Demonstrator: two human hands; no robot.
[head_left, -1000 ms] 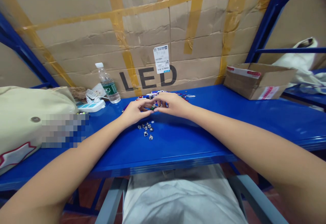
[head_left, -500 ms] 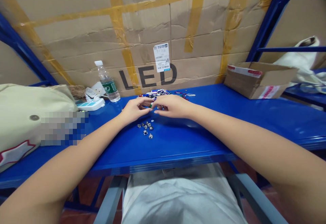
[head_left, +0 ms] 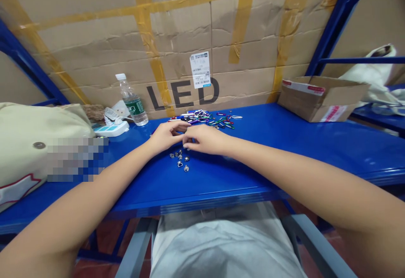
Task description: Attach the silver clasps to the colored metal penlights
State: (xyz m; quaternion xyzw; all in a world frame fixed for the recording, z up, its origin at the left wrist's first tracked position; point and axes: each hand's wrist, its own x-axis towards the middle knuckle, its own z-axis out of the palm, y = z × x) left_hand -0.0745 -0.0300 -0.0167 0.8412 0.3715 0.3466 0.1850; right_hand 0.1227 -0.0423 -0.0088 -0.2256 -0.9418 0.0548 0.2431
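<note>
My left hand (head_left: 167, 138) is over the blue table, its fingers curled toward the other hand. My right hand (head_left: 205, 139) meets it at the fingertips, thumb and fingers pinched together. Whatever lies between the fingertips is hidden or too small to name. Just below the hands lie several small shiny metal fittings (head_left: 180, 163). Beyond them is a loose pile of coloured carabiners (head_left: 225, 122) in green, blue, red and silver, with pen-like sticks (head_left: 190, 113) beside it.
A water bottle (head_left: 134, 105) and a power strip (head_left: 112, 129) stand at the back left, near a cream bag (head_left: 38, 122). On the right sits an open cardboard box (head_left: 303, 101). A large taped carton (head_left: 177, 54) forms the back wall.
My right hand has moved down and slightly left, uncovering more carabiners behind it. The green piece glimpsed between the hands is out of sight, and a small pale disc is now covered.
</note>
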